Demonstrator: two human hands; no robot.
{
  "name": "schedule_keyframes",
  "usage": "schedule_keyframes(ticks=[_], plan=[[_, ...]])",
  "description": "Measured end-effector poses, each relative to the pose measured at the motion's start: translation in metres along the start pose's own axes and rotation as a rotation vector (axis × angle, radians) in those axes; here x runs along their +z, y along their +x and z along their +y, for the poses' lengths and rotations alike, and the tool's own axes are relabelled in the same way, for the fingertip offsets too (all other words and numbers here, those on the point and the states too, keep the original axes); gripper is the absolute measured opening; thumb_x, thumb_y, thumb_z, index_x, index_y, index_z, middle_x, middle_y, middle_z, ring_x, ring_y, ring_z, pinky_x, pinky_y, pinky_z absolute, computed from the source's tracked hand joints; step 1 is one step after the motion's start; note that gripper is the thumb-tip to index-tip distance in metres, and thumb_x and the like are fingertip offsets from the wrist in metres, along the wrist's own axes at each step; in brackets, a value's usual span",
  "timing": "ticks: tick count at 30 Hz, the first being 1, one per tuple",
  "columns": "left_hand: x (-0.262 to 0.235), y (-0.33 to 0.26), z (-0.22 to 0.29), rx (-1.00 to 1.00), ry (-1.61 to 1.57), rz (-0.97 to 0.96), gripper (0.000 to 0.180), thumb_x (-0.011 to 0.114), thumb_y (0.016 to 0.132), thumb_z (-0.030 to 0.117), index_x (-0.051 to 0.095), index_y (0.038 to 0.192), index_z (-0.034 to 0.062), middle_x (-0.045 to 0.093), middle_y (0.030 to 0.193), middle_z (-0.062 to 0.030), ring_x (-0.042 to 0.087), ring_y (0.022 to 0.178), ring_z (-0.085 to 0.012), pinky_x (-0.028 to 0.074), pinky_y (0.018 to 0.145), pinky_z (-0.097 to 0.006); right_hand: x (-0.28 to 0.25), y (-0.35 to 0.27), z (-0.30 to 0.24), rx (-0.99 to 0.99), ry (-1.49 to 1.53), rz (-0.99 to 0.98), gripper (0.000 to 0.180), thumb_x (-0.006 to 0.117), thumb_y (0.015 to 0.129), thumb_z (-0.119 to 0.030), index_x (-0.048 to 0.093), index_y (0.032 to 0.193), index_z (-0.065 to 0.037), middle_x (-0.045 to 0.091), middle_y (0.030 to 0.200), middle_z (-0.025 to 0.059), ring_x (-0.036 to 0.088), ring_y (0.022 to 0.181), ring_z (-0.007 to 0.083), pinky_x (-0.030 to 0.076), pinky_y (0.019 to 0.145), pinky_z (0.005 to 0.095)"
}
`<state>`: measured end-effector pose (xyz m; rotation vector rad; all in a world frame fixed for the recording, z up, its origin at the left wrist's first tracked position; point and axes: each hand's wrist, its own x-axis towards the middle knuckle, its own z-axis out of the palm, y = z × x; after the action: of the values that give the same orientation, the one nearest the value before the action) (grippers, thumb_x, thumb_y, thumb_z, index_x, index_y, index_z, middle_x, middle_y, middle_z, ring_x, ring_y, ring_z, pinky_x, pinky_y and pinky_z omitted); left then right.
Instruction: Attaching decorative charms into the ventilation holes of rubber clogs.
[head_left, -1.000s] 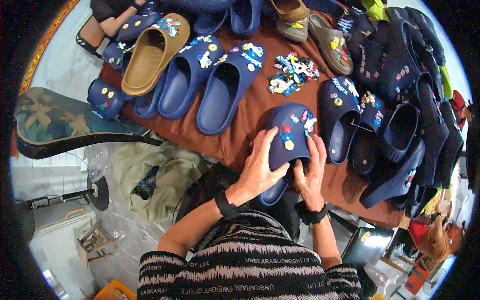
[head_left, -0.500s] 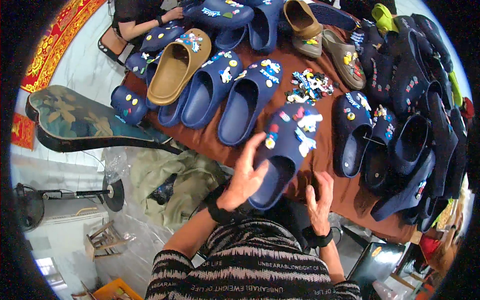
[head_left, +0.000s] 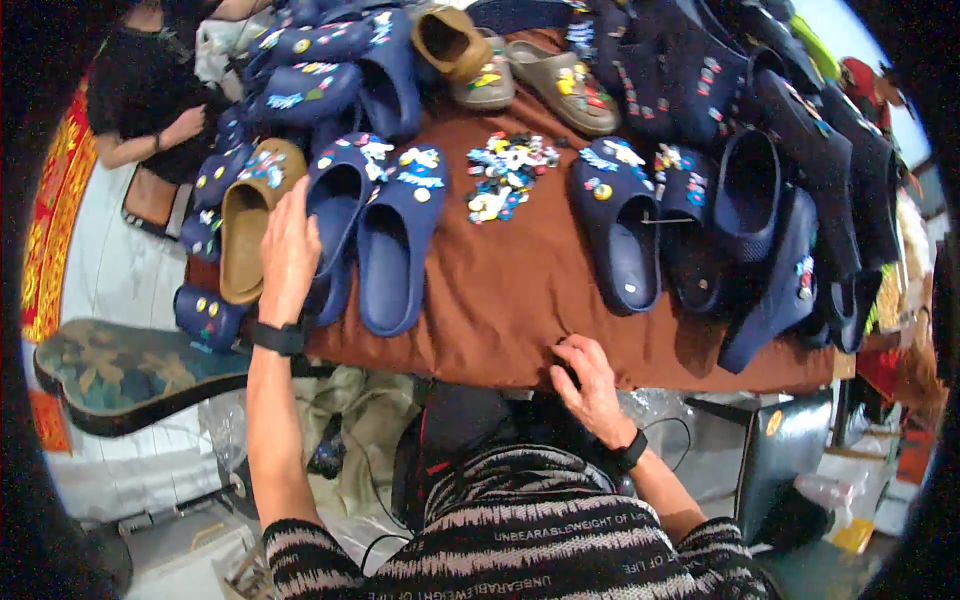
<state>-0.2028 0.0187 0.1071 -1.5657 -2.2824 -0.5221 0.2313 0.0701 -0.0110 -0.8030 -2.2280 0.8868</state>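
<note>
My left hand (head_left: 289,245) grips the left side of a blue clog (head_left: 338,215), thumb near the rim of its opening. White and red charms show on its toe. Another blue clog (head_left: 329,300) lies partly hidden beneath it. A tan clog (head_left: 241,245) stands just left of my hand, and a further blue clog (head_left: 391,250) with charms lies to the right. At the near table edge, my right hand (head_left: 588,388) is empty, its fingers loosely bent and apart from the thumb. Loose colourful charms (head_left: 507,178) form a pile on the brown cloth.
Several dark blue clogs (head_left: 625,245) crowd the right side of the brown-covered table (head_left: 500,320). More blue clogs, a brown clog (head_left: 450,45) and a grey-brown clog (head_left: 565,88) lie at the back. A person in black (head_left: 145,90) is at the far left, beyond a camouflage-patterned board (head_left: 130,370).
My left hand has carried the blue clog from in front of me leftward, beside the tan clog. My right hand stays near the table edge. The view has shifted.
</note>
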Motion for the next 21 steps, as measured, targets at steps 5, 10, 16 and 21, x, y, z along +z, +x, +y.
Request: schedule_keyframes(ticks=[5, 10, 16, 21], plan=[[0.018, -0.001, -0.01, 0.053, 0.035, 0.008, 0.057, 0.058, 0.091, 0.0, 0.045, 0.145, 0.0048, 0.057, 0.136, -0.0211, 0.056, 0.123, -0.0383, 0.046, 0.102, -0.045, -0.014, 0.002, 0.0, 0.034, 0.02, 0.054, 0.023, 0.068, 0.09, -0.014, 0.063, 0.108, -0.001, 0.06, 0.112, 0.0167, 0.059, 0.108, 0.0366, 0.049, 0.093, 0.0436], [0.016, -0.01, -0.037, -0.12, -0.129, -0.064, 0.065, 0.041, 0.085, -0.007, 0.043, 0.149, 0.0076, 0.056, 0.139, -0.0242, 0.055, 0.125, -0.0421, 0.043, 0.104, -0.047, -0.045, 0.012, -0.01, 0.071, 0.069, 0.12, 0.016, 0.066, 0.092, -0.012, 0.065, 0.104, -0.002, 0.062, 0.108, 0.016, 0.064, 0.097, 0.036, 0.054, 0.082, 0.0424], [0.002, -0.019, -0.022, -0.042, -0.077, 0.028, 0.065, 0.042, 0.085, -0.011, 0.045, 0.147, 0.008, 0.058, 0.136, -0.023, 0.056, 0.123, -0.0429, 0.043, 0.103, -0.046, -0.1, 0.017, -0.019, 0.074, -0.072, 0.291, 0.012, 0.067, 0.089, -0.008, 0.067, 0.1, -0.004, 0.064, 0.103, 0.0147, 0.066, 0.092, 0.034, 0.055, 0.079, 0.0405], [-0.011, -0.035, -0.006, -0.158, 0.031, -0.075, 0.061, 0.049, 0.089, -0.007, 0.044, 0.148, 0.007, 0.059, 0.133, -0.0212, 0.056, 0.122, -0.042, 0.044, 0.102, -0.046, -0.189, 0.038, -0.016, -0.093, -0.433, 0.599, 0.019, 0.067, 0.085, -0.001, 0.066, 0.103, -0.001, 0.066, 0.104, 0.0159, 0.065, 0.098, 0.0346, 0.052, 0.089, 0.0418]])
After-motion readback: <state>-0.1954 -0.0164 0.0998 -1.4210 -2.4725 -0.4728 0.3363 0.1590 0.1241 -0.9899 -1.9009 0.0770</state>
